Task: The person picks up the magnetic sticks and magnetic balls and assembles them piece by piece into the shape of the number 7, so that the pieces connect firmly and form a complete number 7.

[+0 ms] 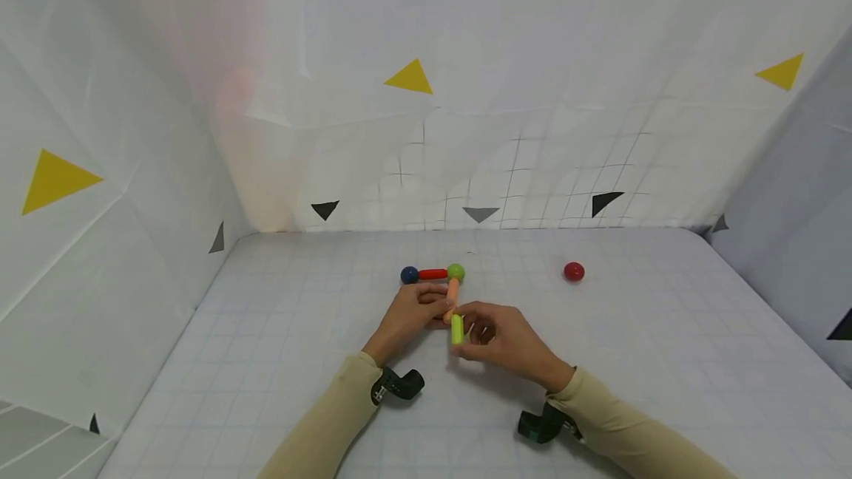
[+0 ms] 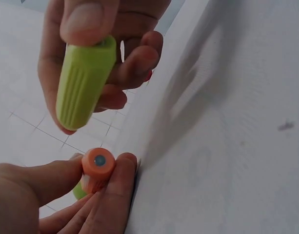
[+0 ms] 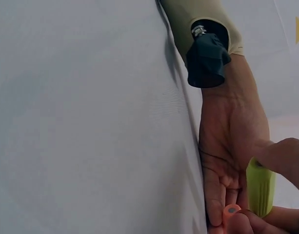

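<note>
My left hand (image 1: pixel 411 318) pinches an orange rod (image 1: pixel 452 291) between thumb and fingers, low at the table. A round grey spot shows in the rod's near end (image 2: pixel 99 161). The rod's far end meets a green ball (image 1: pixel 455 272), from which a red rod (image 1: pixel 433 273) runs left to a dark blue ball (image 1: pixel 409 275). My right hand (image 1: pixel 504 338) holds a ridged yellow-green rod (image 2: pixel 86 85) by its ends between thumb and fingers. That rod hangs just above and nearer than the orange rod's end, with a gap between them in the left wrist view.
A red ball (image 1: pixel 574 272) lies apart at the back right of the white, grid-lined table (image 1: pixel 665 361). White sheets with yellow and black triangles wall in the back and both sides. Each wrist wears a dark camera (image 1: pixel 542 423).
</note>
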Motion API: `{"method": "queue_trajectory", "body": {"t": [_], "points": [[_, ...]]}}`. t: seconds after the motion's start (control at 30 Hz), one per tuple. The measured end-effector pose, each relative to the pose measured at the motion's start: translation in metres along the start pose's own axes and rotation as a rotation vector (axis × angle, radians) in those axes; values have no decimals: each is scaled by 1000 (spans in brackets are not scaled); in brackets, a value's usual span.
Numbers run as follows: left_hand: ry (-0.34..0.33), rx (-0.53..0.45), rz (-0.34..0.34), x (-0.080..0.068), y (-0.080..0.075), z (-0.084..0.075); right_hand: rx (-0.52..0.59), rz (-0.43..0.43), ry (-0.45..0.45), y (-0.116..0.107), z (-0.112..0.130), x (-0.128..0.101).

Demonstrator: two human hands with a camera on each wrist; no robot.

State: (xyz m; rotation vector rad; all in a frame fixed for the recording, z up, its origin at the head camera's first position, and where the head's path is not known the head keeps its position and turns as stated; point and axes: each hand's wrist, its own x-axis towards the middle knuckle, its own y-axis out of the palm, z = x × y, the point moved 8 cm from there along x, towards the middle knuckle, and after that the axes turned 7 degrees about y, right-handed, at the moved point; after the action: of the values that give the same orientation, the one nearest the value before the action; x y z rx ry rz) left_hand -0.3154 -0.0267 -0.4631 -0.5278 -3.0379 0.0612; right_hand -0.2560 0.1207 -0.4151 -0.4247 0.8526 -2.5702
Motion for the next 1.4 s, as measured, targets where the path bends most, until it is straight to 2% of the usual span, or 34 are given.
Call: {"method": "queue_trajectory", "body": {"t": [0.2, 0.5, 0.7, 0.83, 1.17, 1.4], "points": [[4, -11, 0, 2, 0, 0, -15, -2, -18, 4, 1, 0], [-3, 14, -5, 2, 0, 2, -3, 13, 11, 11, -3, -3], [-13, -7, -8, -2, -1, 4, -10, 25, 20, 18, -7, -5], [-5, -30, -6, -1, 0, 2, -9, 10, 18, 17, -7, -5], [-3, -18, 0, 2, 2, 1, 13, 16, 5, 14, -6, -7], [-17, -18, -3, 1, 0, 2, 46, 41, 13, 18, -8, -5]]}}
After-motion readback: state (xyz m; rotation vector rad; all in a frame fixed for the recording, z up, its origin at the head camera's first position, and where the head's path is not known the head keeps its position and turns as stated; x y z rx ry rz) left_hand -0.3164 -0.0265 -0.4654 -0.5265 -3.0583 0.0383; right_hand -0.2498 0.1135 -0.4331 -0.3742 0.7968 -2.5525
